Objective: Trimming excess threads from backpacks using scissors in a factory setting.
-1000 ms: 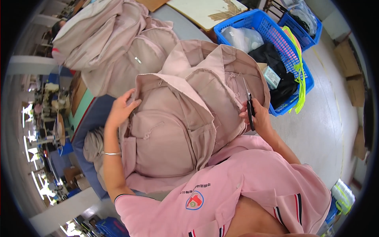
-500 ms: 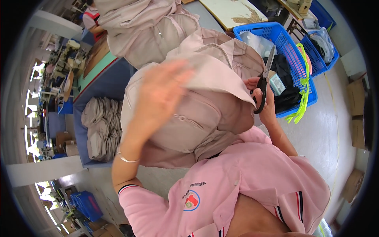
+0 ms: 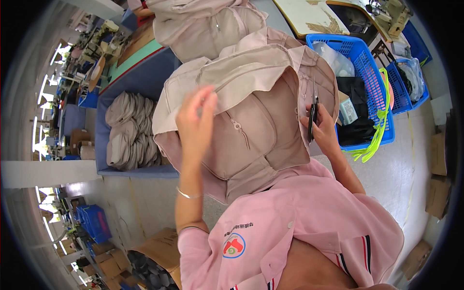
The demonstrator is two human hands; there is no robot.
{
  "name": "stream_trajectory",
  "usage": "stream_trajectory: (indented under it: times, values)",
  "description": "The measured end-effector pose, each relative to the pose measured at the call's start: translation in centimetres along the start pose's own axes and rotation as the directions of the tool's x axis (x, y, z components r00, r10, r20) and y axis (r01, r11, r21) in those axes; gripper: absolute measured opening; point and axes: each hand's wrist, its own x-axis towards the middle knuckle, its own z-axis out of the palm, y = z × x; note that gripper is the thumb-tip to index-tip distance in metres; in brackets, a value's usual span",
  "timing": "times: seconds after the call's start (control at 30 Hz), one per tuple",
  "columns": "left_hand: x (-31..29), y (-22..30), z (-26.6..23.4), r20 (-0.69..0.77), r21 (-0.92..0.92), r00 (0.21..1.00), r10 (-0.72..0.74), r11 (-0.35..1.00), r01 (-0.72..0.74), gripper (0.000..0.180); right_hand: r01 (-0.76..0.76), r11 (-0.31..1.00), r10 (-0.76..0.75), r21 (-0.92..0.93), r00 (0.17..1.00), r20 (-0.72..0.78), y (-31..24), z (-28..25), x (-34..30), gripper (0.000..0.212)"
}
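A beige fabric bag point(image 3: 263, 140), which looks like an unfinished backpack, lies bunched in front of me against my pink shirt. A zipper with a ring-shaped puller and a dangling cord shows on its middle panel. My right hand point(image 3: 323, 129) grips a pair of scissors point(image 3: 313, 118) by the black handles at the bag's right side, blades pointing away from me. My left hand point(image 3: 197, 123) is raised over the bag's left part, its fingers bent and smeared by motion. Whether anything is between those fingertips I cannot make out.
More beige bags point(image 3: 208, 31) are piled beyond. At right stands a blue basket point(image 3: 369, 63) with black fabric, plastic bags and neon-yellow straps point(image 3: 379, 130). A blue-grey bin point(image 3: 104, 145) with stacked beige pieces sits at left. An open carton point(image 3: 164, 246) of dark pieces is lower left.
The bag's top flap has been folded back away from me, baring the zipper panel. My left hand has drawn back nearer to me. The scissors have turned more upright in my right hand.
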Motion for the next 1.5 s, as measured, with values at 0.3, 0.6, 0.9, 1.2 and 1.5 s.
stream_trajectory:
  times: [0.3,0.6,0.9,1.2,1.5]
  values:
    - [7.7,-10.6,2.8,0.519,0.147,0.813,-0.263,0.965,0.218,0.028,-0.174,0.955,0.144,0.240,0.980,0.138,-0.9,-0.3,-1.0,0.034]
    - [0.2,3.0,-5.9,0.178,0.316,0.960,-0.214,0.937,0.150,0.020,-0.116,0.952,0.094,0.283,0.992,0.090,0.4,-2.5,-0.8,0.044]
    - [-1.3,7.1,-25.6,-0.128,0.986,0.973,0.194,-0.084,0.146,0.023,-0.223,0.873,0.093,0.434,0.949,0.300,-0.4,-1.9,2.3,0.052]
    - [4.7,-6.1,-36.7,-0.269,0.130,0.915,0.300,0.953,-0.274,0.032,-0.220,0.864,0.093,0.452,0.954,0.286,-0.8,-2.3,0.6,0.050]
    - [-2.1,-3.8,-14.5,0.439,-0.272,0.830,-0.346,0.829,0.489,0.020,-0.214,0.858,0.142,0.467,0.972,0.185,0.9,-2.7,-1.1,0.053]
